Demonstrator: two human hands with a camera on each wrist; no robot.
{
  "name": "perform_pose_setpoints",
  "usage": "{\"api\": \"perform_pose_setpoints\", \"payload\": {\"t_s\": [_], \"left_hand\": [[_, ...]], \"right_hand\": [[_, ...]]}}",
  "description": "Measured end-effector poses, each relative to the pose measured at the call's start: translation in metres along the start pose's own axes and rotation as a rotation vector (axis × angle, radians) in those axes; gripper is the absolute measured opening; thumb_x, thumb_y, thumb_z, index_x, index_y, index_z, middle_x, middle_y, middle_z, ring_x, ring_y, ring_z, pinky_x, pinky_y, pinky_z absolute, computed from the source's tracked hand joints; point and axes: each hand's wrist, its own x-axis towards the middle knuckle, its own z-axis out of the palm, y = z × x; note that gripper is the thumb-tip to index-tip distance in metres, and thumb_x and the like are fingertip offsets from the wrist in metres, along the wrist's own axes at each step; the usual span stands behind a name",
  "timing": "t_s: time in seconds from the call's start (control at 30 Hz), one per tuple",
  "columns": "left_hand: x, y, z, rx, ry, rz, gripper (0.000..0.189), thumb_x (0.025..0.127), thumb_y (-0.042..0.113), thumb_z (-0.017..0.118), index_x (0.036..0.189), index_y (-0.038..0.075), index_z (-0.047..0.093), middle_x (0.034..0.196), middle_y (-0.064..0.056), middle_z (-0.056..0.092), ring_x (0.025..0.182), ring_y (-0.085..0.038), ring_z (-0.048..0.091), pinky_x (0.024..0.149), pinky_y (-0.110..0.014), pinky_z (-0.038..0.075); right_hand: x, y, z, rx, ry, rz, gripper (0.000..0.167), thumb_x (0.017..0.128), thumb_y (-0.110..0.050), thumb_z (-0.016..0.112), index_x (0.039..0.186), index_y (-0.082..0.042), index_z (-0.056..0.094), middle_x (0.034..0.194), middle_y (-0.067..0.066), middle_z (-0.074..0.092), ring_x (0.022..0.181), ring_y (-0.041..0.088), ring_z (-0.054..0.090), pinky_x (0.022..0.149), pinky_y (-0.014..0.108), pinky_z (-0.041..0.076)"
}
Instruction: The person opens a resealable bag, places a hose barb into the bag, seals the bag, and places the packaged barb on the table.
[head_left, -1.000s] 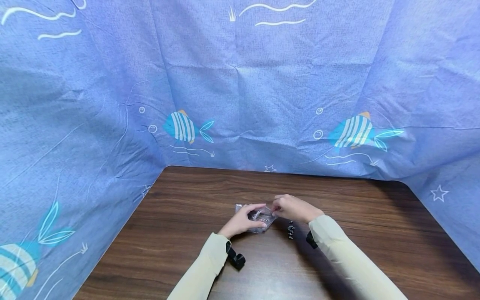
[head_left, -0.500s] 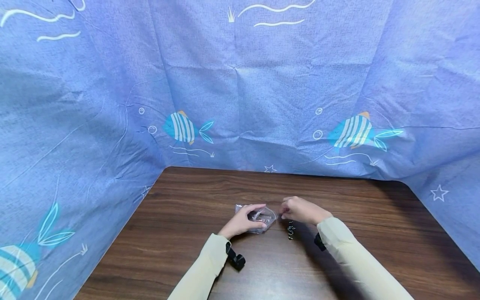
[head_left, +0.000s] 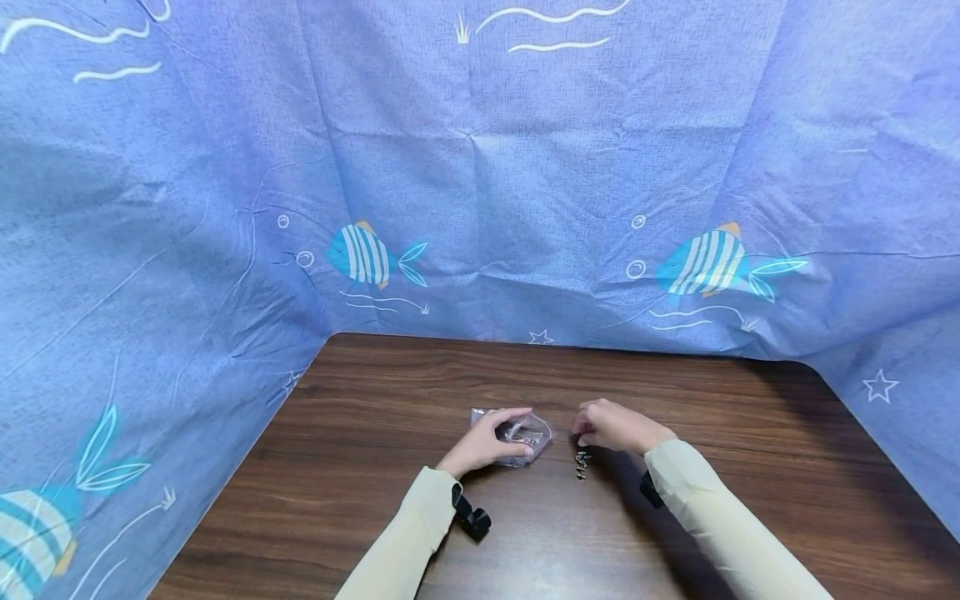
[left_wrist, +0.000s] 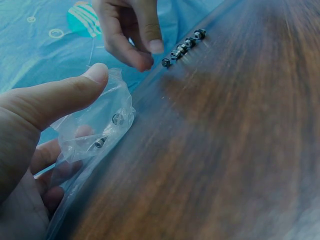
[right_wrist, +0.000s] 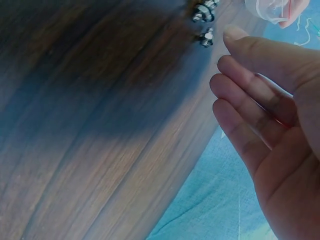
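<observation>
My left hand (head_left: 483, 442) holds a clear plastic bag (head_left: 542, 446), thumb on one side and curled fingers on the other, so its mouth gapes. Inside the bag, small metal screws (left_wrist: 100, 143) show through the film. To the right, more screws (head_left: 581, 467) lie on the table in a short, loose row. Just beyond that row is my right hand (head_left: 618, 427), its fingers loosely bent. The right wrist view shows the right hand (right_wrist: 270, 105) with nothing between thumb and fingers, close to the nearest screws (right_wrist: 206, 37).
The dark wood-grain table (head_left: 390, 375) extends around both hands. A blue curtain (head_left: 525, 167) with fish prints hangs behind it and along the sides. A black strap (head_left: 472, 518) sits at the left wrist.
My right hand has moved away from the bag's mouth, rightward and slightly nearer, to the row of screws. The left hand and the bag have stayed in place.
</observation>
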Motion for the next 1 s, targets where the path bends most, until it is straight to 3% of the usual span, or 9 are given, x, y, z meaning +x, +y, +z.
{"api": "perform_pose_setpoints", "payload": {"t_s": [1.0], "left_hand": [[0.001,0.001,0.0,0.005,-0.005,-0.014,0.065,0.081,0.03,0.078,0.139,0.017,0.052,0.13,-0.001,0.061,0.124,-0.02,0.051,0.106,-0.04,0.038]], "right_hand": [[-0.009,0.009,0.011,-0.009,0.05,-0.046,0.01,0.074,0.001,0.076,0.077,-0.007,0.072,0.081,-0.001,0.065,0.074,0.009,0.063,0.069,0.022,0.053]]}}
